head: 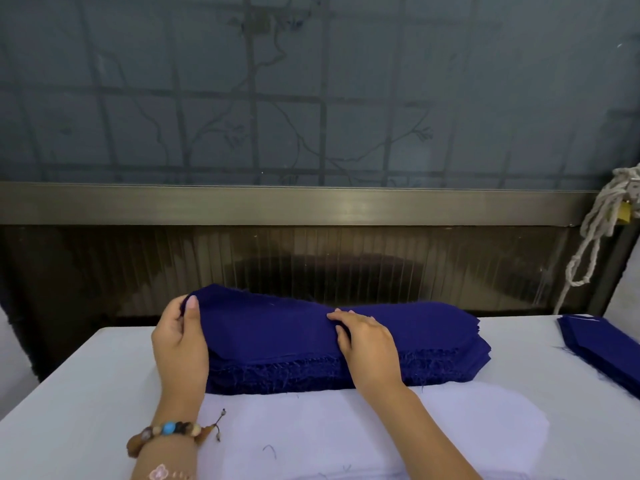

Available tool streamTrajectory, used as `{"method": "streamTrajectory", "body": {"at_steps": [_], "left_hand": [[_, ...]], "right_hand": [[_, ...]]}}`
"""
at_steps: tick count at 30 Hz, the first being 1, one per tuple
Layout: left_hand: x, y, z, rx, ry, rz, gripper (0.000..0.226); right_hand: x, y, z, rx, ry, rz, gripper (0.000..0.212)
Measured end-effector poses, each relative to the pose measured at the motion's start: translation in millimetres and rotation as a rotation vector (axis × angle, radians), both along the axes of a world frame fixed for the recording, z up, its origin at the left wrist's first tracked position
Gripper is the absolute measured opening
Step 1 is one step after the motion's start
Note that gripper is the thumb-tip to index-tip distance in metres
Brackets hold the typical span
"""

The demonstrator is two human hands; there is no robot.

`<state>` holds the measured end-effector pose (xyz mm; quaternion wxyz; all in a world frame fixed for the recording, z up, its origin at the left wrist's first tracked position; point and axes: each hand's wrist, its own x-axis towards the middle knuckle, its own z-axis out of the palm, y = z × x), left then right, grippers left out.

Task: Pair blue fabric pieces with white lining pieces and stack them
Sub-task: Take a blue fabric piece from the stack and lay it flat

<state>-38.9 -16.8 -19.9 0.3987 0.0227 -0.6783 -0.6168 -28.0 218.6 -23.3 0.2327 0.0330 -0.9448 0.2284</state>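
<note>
Head view: we see the blue fabric stack (311,355) mid-table, its far edge close to the table's far edge at 12 o'clock. The near edge is frayed, with loose threads, and meets the far edge of the white lining pieces (311,434), which lie flat at 6 o'clock of it.

The left hand (180,337) pinches the 9 o'clock end of the top blue piece (263,320), thumb on top and fingers curled behind, with that end lifted.

The right hand (367,344) lies on top of the stack near its middle. Fabric bunches at the fingertips, and we can't tell whether it pinches or just presses.

A second blue stack (602,348) sits at 3 o'clock, well apart, with bare table (86,393) between the stacks. There is more bare table at 9 o'clock, out to its slanted left edge.
</note>
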Motion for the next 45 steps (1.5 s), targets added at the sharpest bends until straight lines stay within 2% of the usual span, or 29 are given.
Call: {"method": "streamTrajectory", "body": {"at_steps": [2, 4, 9, 12, 14, 16, 18, 22, 26, 30, 34, 37, 42, 45], "left_hand": [[-2.4, -1.9, -1.4, 0.188, -0.095, -0.103, 0.021], [-2.9, -4.1, -2.0, 0.263, -0.161, -0.171, 0.02], [0.5, 2.0, -5.4, -0.04, -0.197, -0.185, 0.005], [0.3, 1.0, -4.7, 0.1, -0.212, -0.168, 0.015], [1.6, -0.2, -1.8, 0.224, -0.238, -0.241, 0.023], [2.1, -1.1, -1.7, 0.266, -0.27, -0.281, 0.023], [1.0, -2.2, -2.2, 0.286, -0.297, -0.279, 0.025], [0.9, -3.0, -2.3, 0.309, -0.32, -0.247, 0.019], [-1.2, -3.5, -2.4, 0.285, -0.328, -0.235, 0.025], [-3.6, -5.2, -4.2, 0.266, -0.348, -0.188, 0.015], [-0.8, -0.9, -1.1, 0.242, -0.368, -0.143, 0.017], [2.7, 3.7, 6.6, 0.296, -0.401, -0.167, 0.014], [11.1, 10.9, 36.3, 0.579, -0.404, -0.271, 0.02], [23.8, 17.8, 55.7, 0.697, -0.385, -0.316, 0.019]], "right_hand": [[-0.4, 0.5, -0.2, 0.039, -0.004, 0.008, 0.037], [-1.2, 1.6, 0.0, 0.092, -0.012, 0.007, 0.038], [-2.7, 1.5, 6.8, 0.142, -0.06, 0.04, 0.044], [-6.5, -1.6, 17.9, 0.162, -0.115, 0.11, 0.069], [-12.0, -3.5, 27.3, 0.195, -0.156, 0.172, 0.089], [-17.6, -1.7, 37.0, 0.201, -0.215, 0.238, 0.096], [-22.0, 6.6, 44.6, 0.135, -0.279, 0.287, 0.086], [-26.0, 40.4, 49.4, 0.047, -0.352, 0.246, 0.042], [-27.8, 92.9, 54.4, 0.031, -0.439, 0.117, 0.023], [-25.4, 147.7, 53.1, -0.004, -0.45, -0.135, 0.021], [-19.1, 177.5, 43.4, -0.173, -0.452, -0.303, 0.026], [-12.1, 180.9, 36.7, -0.272, -0.399, -0.298, 0.022], [4.0, 176.3, 33.7, -0.428, -0.203, -0.194, 0.014], [16.3, 174.7, 39.0, -0.506, -0.168, -0.151, 0.009]]}}
